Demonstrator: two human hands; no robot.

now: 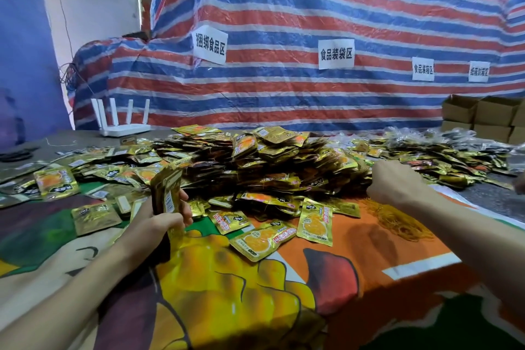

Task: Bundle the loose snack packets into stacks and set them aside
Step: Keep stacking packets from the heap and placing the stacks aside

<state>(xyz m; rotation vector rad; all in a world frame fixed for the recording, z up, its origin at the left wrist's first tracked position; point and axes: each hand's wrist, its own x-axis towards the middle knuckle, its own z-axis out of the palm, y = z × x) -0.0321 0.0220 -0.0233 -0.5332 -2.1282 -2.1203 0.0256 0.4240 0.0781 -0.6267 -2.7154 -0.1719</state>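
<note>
The left hand grips a stack of gold snack packets, thumb and fingers curled round its lower end so that the stack stands nearly upright just above the tabletop, at the left foot of the pile. The right hand reaches into the right flank of the big pile of loose packets. Only its back and wrist show, the fingers lost among the foil, so whether it has hold of anything cannot be told. Between the two hands a few single packets lie flat, face up, on a printed orange and yellow cloth that covers the near tabletop. Near the right forearm a tangle of thin yellow bands rests on the cloth. More packets spread out flat to the left, and further right a second, lower heap mixes gold foil with darker and clear wrapping too small to make out. At the far right, cardboard boxes stand stacked, the top ones with flaps open; their insides are hidden, and the frame edge cuts them off. At the back left a white router with upright antennas sits on the tabletop. Behind everything hangs a red, white and blue striped tarp bearing white paper labels.
</note>
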